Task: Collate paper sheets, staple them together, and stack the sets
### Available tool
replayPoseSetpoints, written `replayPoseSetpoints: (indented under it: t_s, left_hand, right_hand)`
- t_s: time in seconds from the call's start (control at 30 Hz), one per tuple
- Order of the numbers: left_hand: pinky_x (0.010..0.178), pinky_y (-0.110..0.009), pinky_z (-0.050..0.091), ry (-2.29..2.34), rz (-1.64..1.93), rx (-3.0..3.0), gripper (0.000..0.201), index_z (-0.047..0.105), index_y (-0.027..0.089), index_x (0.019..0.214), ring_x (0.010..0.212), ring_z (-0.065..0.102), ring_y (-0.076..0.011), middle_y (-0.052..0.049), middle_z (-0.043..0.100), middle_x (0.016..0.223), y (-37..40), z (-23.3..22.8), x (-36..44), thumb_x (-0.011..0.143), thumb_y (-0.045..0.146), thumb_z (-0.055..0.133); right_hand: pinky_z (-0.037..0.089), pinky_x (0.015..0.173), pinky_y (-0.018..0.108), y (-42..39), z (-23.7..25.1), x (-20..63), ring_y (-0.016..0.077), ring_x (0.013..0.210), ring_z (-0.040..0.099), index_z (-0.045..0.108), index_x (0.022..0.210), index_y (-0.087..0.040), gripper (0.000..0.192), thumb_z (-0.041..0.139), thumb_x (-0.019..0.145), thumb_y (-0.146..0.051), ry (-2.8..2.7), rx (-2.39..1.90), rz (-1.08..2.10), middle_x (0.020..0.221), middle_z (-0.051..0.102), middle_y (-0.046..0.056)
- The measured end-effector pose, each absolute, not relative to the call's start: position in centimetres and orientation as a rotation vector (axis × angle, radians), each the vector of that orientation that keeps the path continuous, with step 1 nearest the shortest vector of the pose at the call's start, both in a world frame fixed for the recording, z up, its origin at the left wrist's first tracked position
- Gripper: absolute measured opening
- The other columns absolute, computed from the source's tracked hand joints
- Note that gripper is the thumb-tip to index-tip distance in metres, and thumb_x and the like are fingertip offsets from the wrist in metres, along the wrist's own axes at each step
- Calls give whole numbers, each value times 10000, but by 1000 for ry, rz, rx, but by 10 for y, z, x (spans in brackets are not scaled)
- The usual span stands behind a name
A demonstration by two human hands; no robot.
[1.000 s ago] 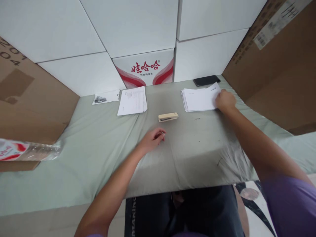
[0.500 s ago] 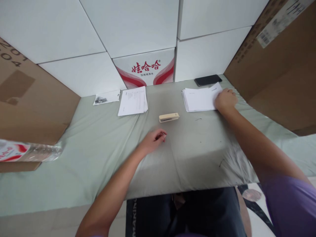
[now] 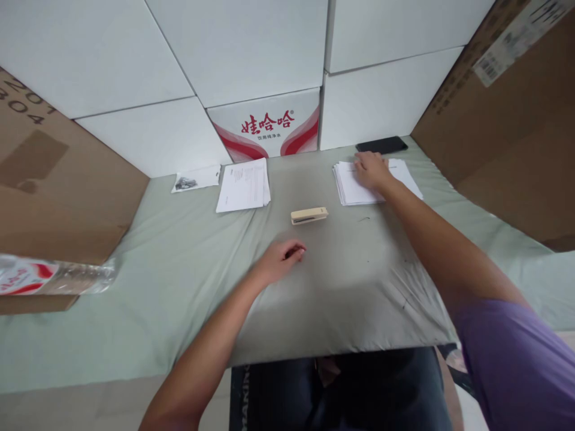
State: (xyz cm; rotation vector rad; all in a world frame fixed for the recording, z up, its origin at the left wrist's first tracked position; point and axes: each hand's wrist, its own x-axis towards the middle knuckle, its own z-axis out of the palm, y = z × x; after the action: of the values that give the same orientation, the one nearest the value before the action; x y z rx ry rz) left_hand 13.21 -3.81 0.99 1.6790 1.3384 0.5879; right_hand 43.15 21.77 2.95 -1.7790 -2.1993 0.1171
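The right hand [image 3: 371, 170] lies flat and open on top of the stack of white paper [image 3: 354, 190] on the right side of the table. It presses down on the top sheet with its fingers spread, and it has not closed around anything; pressing like that would keep the sheets from sliding. The left hand [image 3: 282, 260] rests on the green cloth [image 3: 179, 287] near the middle, with its fingers curled in loosely, and it holds nothing. Just past it lies a small beige stapler [image 3: 309, 215], close to the left hand but not touching it. A second pile of printed paper [image 3: 243, 185] sits on the left of the stapler, and a black phone [image 3: 381, 145] lies behind the right stack, by the white boxes [image 3: 251, 54]. A second ago the right hand was at the right edge of the stack, and one corner of paper stuck out. Now the hand has moved onto the middle of the stack. The left hand has stayed where it was.
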Motion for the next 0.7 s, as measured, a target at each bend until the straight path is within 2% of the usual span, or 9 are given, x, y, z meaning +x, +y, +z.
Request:
replayPoseSetpoints:
  t_s: [0.07,0.2,0.33,0.53,0.7]
  left_hand:
    - [639,-259,428,1328,590,1703,264,677,196,1048,725,613,-144,-28,714,845,-38,9,131,950,377,513]
    - [670,-267,441,1308,585,1743,264,683,197,1038,763,641,-154,-31,724,857,-38,8,131,958,382,512]
    - [656,-269,419,1330,549,1800,256,688,199,1030,728,624,-150,-21,724,831,-39,10,131,962,374,514]
    - [674,-276,418,1332,528,1841,266,700,204,1028,738,625,-152,-20,732,840,-39,11,132,971,374,504]
    - [676,-278,420,1344,522,1867,256,706,210,1032,746,634,-154,-20,738,845,-39,10,132,970,360,508]
  right_hand:
    - [316,1050,600,225,27,415,388,1293,411,532,1422,-151,493,305,1033,-348,-2227,-1771,128,1426,515,197]
    - [308,1029,622,230,20,399,409,1239,433,658,1206,-133,427,346,1018,-355,-2279,-1687,79,1289,579,216]
    - [322,1005,580,230,15,399,383,1190,458,654,1118,-135,364,371,1007,-335,-2257,-1628,26,1215,599,211]
    - [344,970,521,232,11,398,365,1153,485,649,1092,-139,336,375,1001,-312,-2223,-1648,-43,1199,624,203]
    - [368,927,452,231,13,397,345,1129,521,598,1258,-126,397,332,1015,-292,-2101,-1655,-103,1243,631,204]
